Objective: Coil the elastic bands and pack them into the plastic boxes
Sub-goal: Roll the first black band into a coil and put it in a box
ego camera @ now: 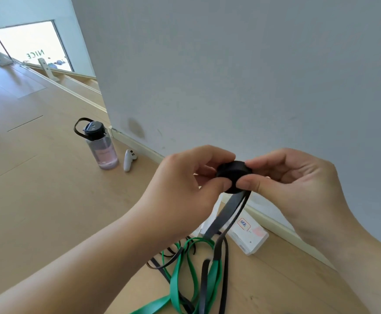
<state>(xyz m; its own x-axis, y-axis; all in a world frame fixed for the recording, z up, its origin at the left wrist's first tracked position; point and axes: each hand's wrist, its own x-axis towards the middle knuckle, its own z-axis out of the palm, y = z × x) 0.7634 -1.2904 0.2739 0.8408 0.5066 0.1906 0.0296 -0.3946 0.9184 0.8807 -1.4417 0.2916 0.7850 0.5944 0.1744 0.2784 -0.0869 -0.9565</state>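
A black elastic band (233, 175) is partly rolled into a tight coil held up in front of the wall. My left hand (185, 180) pinches the coil from the left, thumb below and fingers above. My right hand (291, 175) pinches it from the right. The band's loose tail hangs down to the wooden floor, into a tangle of green bands (189, 273) and more black bands. A white plastic box (249, 234) with a red-edged label lies on the floor by the skirting board, partly hidden behind the hanging tail.
A clear pink water bottle (101, 146) with a black lid stands on the floor to the left. A white controller (129, 160) lies beside it. The grey wall (230, 75) rises close ahead, with a stair opening at the far left.
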